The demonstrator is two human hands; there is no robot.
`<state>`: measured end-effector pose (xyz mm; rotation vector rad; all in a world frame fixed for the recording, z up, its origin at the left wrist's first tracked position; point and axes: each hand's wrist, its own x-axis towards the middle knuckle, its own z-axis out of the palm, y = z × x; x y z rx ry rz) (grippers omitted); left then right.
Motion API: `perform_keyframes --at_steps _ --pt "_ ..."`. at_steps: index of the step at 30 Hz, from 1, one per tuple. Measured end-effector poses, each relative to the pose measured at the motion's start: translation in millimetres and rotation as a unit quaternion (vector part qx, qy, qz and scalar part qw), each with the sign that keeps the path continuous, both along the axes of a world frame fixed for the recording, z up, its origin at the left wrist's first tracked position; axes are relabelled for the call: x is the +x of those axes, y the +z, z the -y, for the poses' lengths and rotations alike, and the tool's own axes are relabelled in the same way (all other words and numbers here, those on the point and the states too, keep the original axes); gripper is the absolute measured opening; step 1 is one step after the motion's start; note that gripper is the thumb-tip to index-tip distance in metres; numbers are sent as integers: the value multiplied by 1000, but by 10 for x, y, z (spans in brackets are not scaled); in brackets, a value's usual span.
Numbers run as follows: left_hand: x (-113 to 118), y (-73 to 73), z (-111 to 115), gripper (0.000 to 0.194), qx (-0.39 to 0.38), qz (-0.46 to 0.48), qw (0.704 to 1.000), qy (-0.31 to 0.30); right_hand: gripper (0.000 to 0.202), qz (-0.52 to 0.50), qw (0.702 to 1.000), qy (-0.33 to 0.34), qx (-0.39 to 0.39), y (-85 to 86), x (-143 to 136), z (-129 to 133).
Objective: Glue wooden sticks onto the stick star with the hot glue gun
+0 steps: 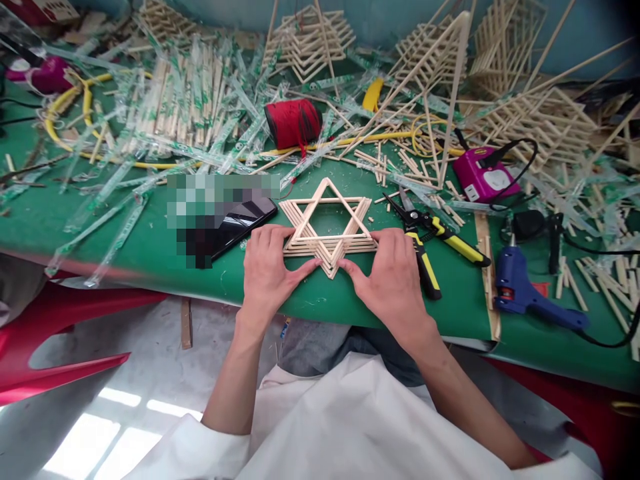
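A six-pointed star of stacked wooden sticks [330, 238] lies on the green table in front of me. My left hand [267, 263] grips its left side, with the thumb at the lower left of the front point. On the opposite side my right hand [393, 270] holds the star the same way, its thumb near that front point. Some fingertips are hidden behind the sticks. Just right of my right hand lie yellow-and-black cutting pliers [425, 227], jaws apart. A black phone [245, 223] rests close to my left hand.
A blue glue gun [525, 290] lies at the right, near a purple power adapter [485, 175]. Behind the star are a red thread spool [293, 123], plastic-wrapped sticks [187, 100] and a yellow cable [57, 127]. Stacked stick frames [307, 43] stand along the wall.
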<state>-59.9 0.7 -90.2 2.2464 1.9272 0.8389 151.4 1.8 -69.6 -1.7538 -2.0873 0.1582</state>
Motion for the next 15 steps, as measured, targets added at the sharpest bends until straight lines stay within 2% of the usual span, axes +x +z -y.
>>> perform_keyframes --at_steps 11,15 --pt "7 -23 12 53 6 -2 1000 5 47 -20 1000 -12 -7 2 -21 -11" --pt "-7 -42 20 42 -2 23 1000 6 45 -39 999 -7 -2 -24 -21 -18"
